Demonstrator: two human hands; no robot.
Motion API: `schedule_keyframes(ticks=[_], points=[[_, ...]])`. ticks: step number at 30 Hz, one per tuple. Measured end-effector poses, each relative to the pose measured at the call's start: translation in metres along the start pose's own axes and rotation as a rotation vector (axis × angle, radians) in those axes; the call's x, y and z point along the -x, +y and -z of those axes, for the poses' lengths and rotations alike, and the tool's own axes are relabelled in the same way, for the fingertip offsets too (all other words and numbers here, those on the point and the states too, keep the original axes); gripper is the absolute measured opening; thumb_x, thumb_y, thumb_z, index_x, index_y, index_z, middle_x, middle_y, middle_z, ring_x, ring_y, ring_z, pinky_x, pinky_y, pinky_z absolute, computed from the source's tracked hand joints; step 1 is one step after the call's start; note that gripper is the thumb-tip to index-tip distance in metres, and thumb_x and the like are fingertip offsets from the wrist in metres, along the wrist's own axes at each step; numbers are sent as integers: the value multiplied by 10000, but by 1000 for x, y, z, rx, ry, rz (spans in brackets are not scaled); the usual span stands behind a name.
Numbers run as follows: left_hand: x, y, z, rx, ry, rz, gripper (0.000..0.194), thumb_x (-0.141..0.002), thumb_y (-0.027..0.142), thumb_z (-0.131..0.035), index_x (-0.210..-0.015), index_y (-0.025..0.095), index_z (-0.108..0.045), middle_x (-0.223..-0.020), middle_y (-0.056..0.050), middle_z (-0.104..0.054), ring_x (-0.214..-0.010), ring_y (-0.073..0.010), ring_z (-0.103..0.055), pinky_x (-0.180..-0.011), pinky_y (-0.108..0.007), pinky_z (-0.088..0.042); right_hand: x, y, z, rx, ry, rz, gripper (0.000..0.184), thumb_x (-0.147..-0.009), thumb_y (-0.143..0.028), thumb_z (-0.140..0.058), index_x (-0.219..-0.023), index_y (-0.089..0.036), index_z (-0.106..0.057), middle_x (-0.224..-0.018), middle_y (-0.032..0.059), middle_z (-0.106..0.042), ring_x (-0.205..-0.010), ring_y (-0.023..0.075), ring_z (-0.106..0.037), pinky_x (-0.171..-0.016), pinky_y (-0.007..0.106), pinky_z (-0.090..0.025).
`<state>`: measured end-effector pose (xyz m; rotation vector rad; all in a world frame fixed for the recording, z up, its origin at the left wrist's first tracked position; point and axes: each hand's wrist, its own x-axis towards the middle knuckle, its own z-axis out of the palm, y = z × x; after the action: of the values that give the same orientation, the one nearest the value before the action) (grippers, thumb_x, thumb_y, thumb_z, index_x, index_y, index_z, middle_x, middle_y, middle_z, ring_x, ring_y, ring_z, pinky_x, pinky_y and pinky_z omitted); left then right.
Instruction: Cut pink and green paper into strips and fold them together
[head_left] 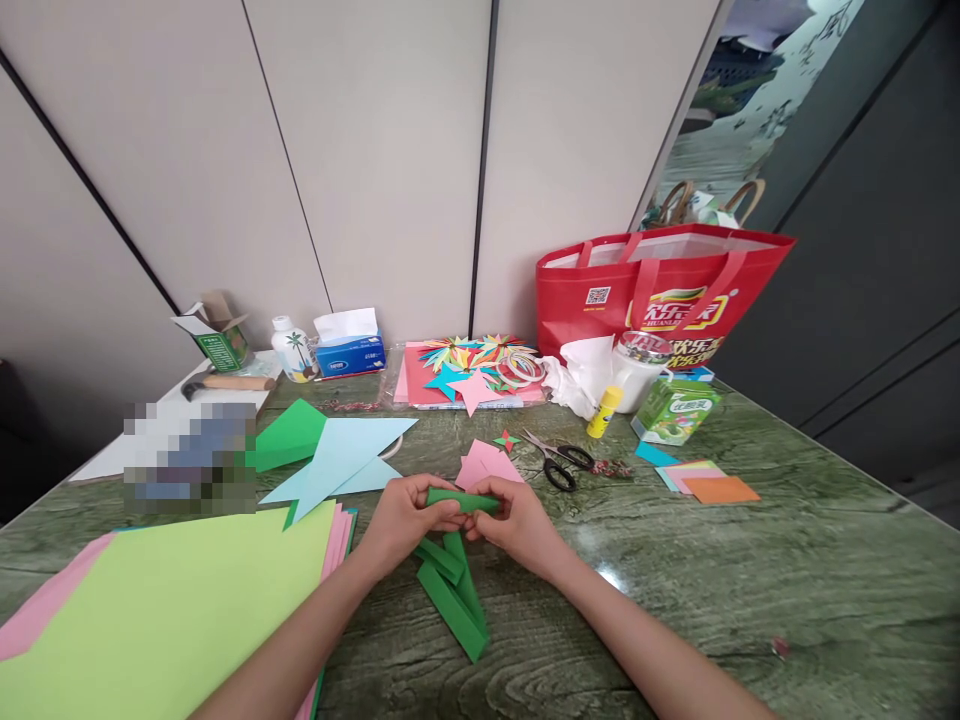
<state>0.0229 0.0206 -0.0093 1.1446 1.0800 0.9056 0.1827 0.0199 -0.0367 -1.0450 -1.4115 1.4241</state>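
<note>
Between my two hands, over the middle of the table, is a strip of folded green paper (461, 499). My left hand (409, 515) pinches its left end, fingers closed. At the right end my right hand (514, 520) grips it with thumb and fingers. Just below my hands lie more folded green paper strips (454, 605); whether they join the held piece I cannot tell. Behind my hands sits a pink paper shape (487, 462), partly covered by my fingers. Black-handled scissors (559, 465) lie half spread to the right of it.
Coloured paper sheets (195, 610) are stacked at the left, with a light blue paper star (345, 465) behind. A yellow glue stick (604, 411), a green carton (677, 411) and small paper squares (720, 488) are at the right. A red bag (660, 280) stands against the wall.
</note>
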Motion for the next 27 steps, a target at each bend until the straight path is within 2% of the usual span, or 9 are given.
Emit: schedule_keyframes(ticks=[5,9,12,17,23,27], points=[[0,1,-1,-9,17,14,304,-580,258,-722,-808,113,-583,-673,-53,-707,-639,-218,-674,-668,-356,-542,0,-6,0,-10,30,-7,169,-616,-262,-645,-730,-154,-583,-669,-10,-622,-491,121,-595,-479,238,-495],[0,5,-2,-12,8,27,250,-566,237,-717,-715,142,-539,-660,-46,-710,-697,-228,-675,-694,-349,-535,-3,-7,6,-16,57,-1,192,-618,-318,-660,-677,-153,-581,-611,-2,-618,-501,135,-593,-497,256,-501],[0,5,0,-16,20,-5,240,-583,240,-697,-678,163,-491,-654,-45,-712,-703,-231,-674,-681,-355,-532,-6,-6,9,-17,53,14,184,-628,-320,-655,-677,-155,-589,-603,-2,-612,-508,136,-589,-518,267,-507],[0,6,0,-118,26,-16,294,-548,228,-717,-760,158,-526,-645,-37,-710,-653,-233,-675,-611,-314,-527,-4,-5,7,-26,4,-20,159,-633,-279,-645,-699,-146,-589,-586,-20,-599,-465,103,-560,-480,228,-474],[1,7,-4,-64,56,21,229,-546,186,-677,-702,162,-510,-596,-23,-699,-613,-235,-675,-612,-335,-533,-2,-7,4,-38,-40,-45,154,-645,-283,-628,-700,-151,-571,-548,-38,-592,-440,94,-552,-470,216,-455],[1,7,-4,19,22,10,203,-575,183,-640,-715,163,-495,-609,-30,-701,-636,-237,-675,-678,-385,-532,-3,-8,5,-53,-28,-29,176,-634,-302,-640,-708,-160,-566,-580,-37,-600,-443,99,-561,-484,231,-472]])
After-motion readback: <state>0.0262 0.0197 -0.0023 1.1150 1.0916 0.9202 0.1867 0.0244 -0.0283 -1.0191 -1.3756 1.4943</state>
